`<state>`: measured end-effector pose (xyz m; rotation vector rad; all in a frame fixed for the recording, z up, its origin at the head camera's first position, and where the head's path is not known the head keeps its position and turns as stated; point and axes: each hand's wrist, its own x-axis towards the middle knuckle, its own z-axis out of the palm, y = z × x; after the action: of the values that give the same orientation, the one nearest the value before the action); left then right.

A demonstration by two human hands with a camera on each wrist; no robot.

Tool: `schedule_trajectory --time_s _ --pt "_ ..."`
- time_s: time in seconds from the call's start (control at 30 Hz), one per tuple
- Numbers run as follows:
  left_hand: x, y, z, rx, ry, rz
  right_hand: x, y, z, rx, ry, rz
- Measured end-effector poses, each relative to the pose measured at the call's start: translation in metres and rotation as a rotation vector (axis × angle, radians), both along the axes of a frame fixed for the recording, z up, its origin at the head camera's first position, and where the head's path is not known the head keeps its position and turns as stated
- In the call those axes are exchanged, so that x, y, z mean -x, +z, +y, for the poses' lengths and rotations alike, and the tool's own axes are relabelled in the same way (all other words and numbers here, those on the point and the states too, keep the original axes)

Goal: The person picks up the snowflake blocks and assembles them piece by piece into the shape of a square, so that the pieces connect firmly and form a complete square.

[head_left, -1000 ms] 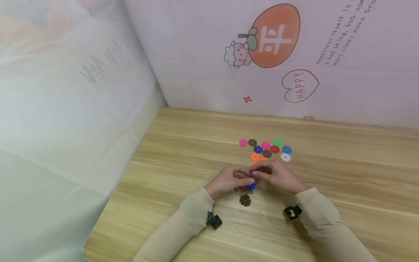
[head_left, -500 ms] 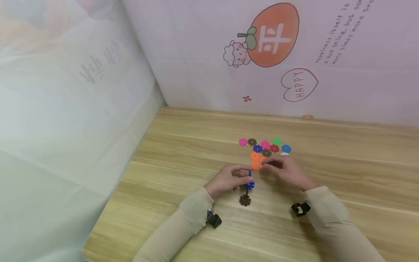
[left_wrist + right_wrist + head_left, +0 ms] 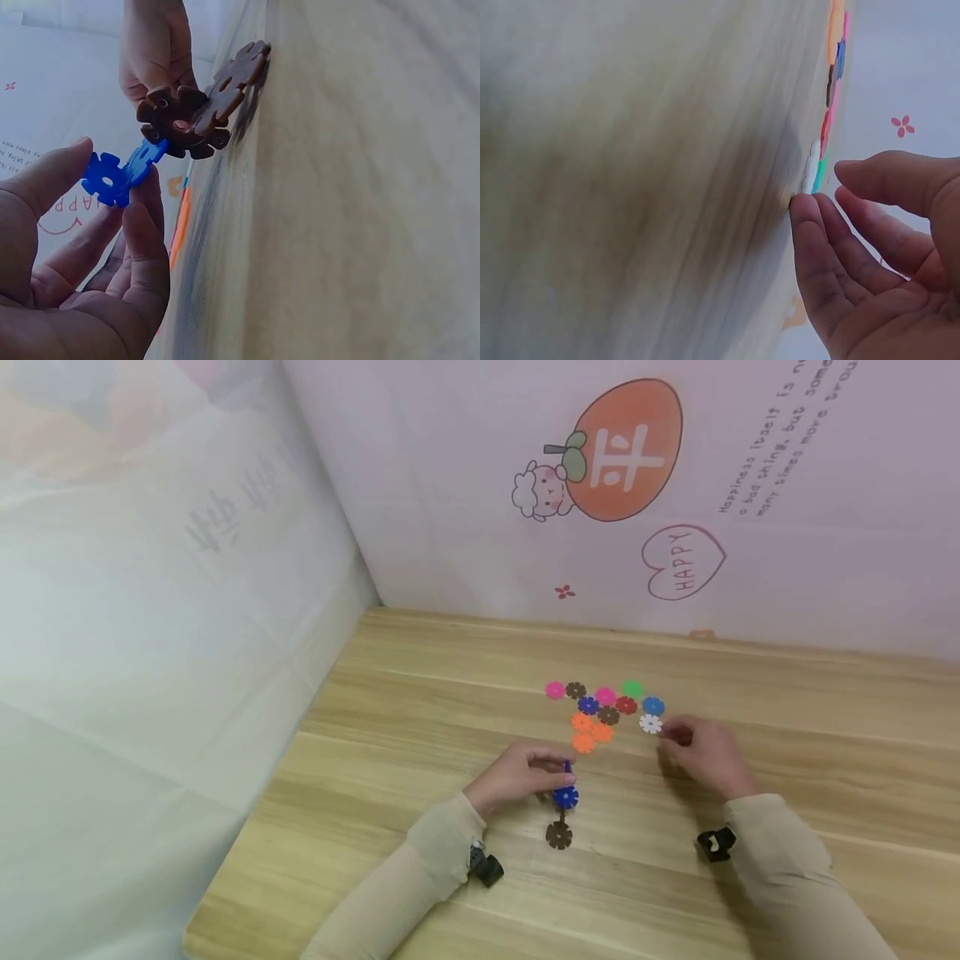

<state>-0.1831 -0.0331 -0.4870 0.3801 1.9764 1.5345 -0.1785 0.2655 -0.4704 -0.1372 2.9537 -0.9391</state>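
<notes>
My left hand [image 3: 517,775] pinches a small chain of notched snowflake discs between thumb and fingers. Two blue discs [image 3: 107,180] form the gripped end, slotted into each other at an angle. Two brown discs [image 3: 180,124] hang on from them, and the outer brown disc [image 3: 558,836] meets or nearly meets the table in the left wrist view. My right hand [image 3: 708,756] is beside a white snowflake disc [image 3: 651,724] lying flat. Its fingertips are at or just short of the disc's edge. The thumb stays apart from the fingers, with nothing between them.
Several loose discs lie flat beyond the hands: orange [image 3: 582,742], dark blue [image 3: 588,705], red [image 3: 626,705], light blue [image 3: 653,705], green [image 3: 632,689] and others. A printed cloth [image 3: 465,527] stands along the wooden table's [image 3: 420,677] back edge, another at the left.
My right hand has left the blue end of the chain and moved right to the white disc. My left hand has stayed nearly still, holding the chain.
</notes>
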Motion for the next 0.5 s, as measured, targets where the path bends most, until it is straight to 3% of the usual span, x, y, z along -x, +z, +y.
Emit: schedule_trajectory --time_s 0.5 --pt "0.0007 -0.0011 0.0010 0.055 0.013 -0.038 0.0104 0.0009 -0.0053 -0.029 -0.037 -0.058"
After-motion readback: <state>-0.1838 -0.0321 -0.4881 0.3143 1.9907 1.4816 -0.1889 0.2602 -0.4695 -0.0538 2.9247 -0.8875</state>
